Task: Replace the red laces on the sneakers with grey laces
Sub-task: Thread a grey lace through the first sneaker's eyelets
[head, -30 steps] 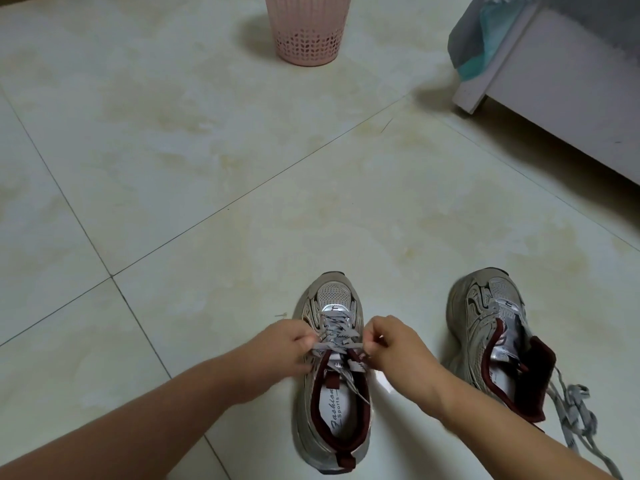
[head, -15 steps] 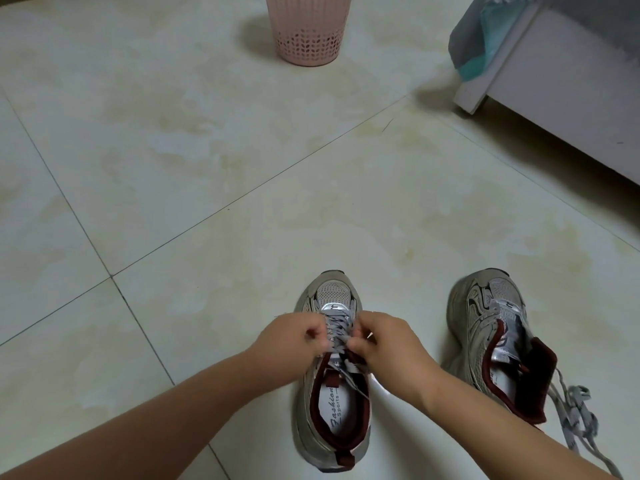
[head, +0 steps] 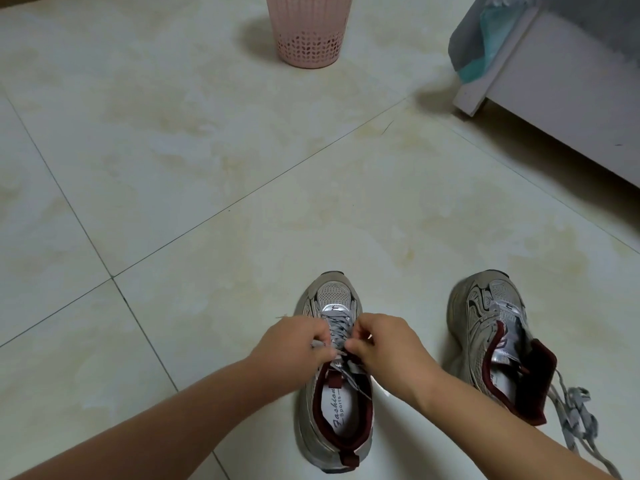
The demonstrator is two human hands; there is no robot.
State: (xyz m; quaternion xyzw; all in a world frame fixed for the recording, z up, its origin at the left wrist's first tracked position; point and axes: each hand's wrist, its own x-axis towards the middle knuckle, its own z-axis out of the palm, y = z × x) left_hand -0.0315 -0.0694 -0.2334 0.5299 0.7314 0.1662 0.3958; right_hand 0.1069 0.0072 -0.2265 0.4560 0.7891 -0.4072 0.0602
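The fingers (head: 320,336) of the left hand (head: 291,344) pinch one end of the grey lace (head: 337,329), and the fingers of the right hand (head: 388,344) are curled tight on the other end, the two hands almost meeting over the top eyelets. The lace is threaded up the front of the left sneaker (head: 334,393), which stands upright on the floor (head: 207,271) with its toe pointing away. Well apart to the right, the second sneaker (head: 498,341) leans on its side with its tongue pulled open. A loose grey lace (head: 575,420) lies just beside its heel. Farther off stand a pink basket (head: 310,32) and a white cabinet (head: 571,98).
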